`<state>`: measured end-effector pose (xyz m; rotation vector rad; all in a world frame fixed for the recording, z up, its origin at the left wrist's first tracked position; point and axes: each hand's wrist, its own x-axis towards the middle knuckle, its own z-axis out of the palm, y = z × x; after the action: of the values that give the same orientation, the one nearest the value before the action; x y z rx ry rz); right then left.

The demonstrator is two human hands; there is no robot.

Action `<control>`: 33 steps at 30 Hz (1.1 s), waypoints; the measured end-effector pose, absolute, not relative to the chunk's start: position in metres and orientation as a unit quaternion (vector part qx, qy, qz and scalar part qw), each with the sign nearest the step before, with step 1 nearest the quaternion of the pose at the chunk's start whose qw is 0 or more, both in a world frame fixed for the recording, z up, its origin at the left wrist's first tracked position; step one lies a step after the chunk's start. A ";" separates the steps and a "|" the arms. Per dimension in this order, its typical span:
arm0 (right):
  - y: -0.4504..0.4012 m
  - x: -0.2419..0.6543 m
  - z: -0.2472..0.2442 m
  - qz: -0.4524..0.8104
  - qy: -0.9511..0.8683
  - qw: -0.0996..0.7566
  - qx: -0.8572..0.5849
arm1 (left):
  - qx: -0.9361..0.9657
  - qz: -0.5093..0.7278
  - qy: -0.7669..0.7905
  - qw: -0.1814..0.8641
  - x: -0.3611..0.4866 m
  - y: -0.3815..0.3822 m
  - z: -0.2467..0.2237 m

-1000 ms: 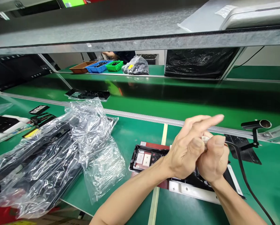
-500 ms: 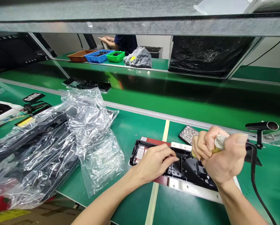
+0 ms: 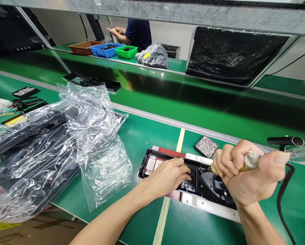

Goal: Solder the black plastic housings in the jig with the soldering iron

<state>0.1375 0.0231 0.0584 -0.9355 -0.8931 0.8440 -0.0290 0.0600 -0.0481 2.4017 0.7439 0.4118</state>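
Note:
A long black plastic housing (image 3: 205, 190) lies in a red and white fixture (image 3: 210, 208) on the green table. My left hand (image 3: 169, 175) rests on the housing's left half, its fingers curled together near a black rib; whatever they pinch, if anything, is hidden. My right hand (image 3: 246, 170) is wrapped round a yellowish corded tool (image 3: 251, 160), whose dark tip points left into the housing, close to my left fingertips. Just behind the housing sits a small black tray of screws (image 3: 206, 146).
Clear plastic bags with black parts (image 3: 35, 160) cover the left side. A black cylinder on a stand (image 3: 285, 141) and a cable are at the right. Behind are bins (image 3: 107, 50), a wrapped black box (image 3: 236, 56) and a person (image 3: 139, 34).
The view has tilted down and shifted slightly. My right hand and tool have moved a little to the right and lean further over. My left hand has stayed on the housing.

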 end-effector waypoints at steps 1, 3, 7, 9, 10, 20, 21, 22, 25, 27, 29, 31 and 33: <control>0.023 0.138 0.059 0.382 -0.405 0.715 -0.422 | 0.902 0.153 0.278 0.293 -0.028 0.060 -0.048; 0.023 0.138 0.060 0.384 -0.407 0.714 -0.421 | 0.903 0.151 0.276 0.292 -0.027 0.060 -0.046; 0.024 0.139 0.061 0.385 -0.409 0.712 -0.422 | 0.907 0.144 0.275 0.286 -0.027 0.060 -0.042; 0.023 0.139 0.062 0.390 -0.411 0.708 -0.421 | 0.908 0.143 0.275 0.283 -0.028 0.059 -0.040; 0.023 0.139 0.062 0.390 -0.411 0.709 -0.420 | 0.908 0.143 0.274 0.282 -0.028 0.059 -0.040; 0.023 0.144 0.060 0.402 -0.426 0.704 -0.402 | 0.919 0.132 0.272 0.254 -0.025 0.057 -0.039; 0.022 0.144 0.060 0.403 -0.424 0.706 -0.400 | 0.920 0.136 0.271 0.249 -0.025 0.057 -0.040; 0.022 0.145 0.060 0.404 -0.422 0.707 -0.399 | 0.920 0.139 0.270 0.246 -0.025 0.056 -0.040; 0.022 0.147 0.059 0.414 -0.432 0.700 -0.390 | 0.921 0.141 0.268 0.245 -0.026 0.056 -0.041; 0.022 0.148 0.059 0.420 -0.438 0.697 -0.383 | 0.921 0.140 0.267 0.245 -0.026 0.055 -0.041; 0.022 0.149 0.058 0.422 -0.438 0.699 -0.377 | 0.922 0.141 0.267 0.244 -0.026 0.055 -0.040; 0.022 0.150 0.059 0.423 -0.438 0.698 -0.378 | 0.922 0.142 0.268 0.242 -0.026 0.055 -0.040; 0.022 0.149 0.060 0.424 -0.438 0.695 -0.382 | 0.921 0.143 0.268 0.242 -0.026 0.055 -0.039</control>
<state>0.1490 0.0224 0.0598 -0.8520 -0.9766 0.9468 -0.0258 0.0549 -0.0393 2.5197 0.7330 0.3921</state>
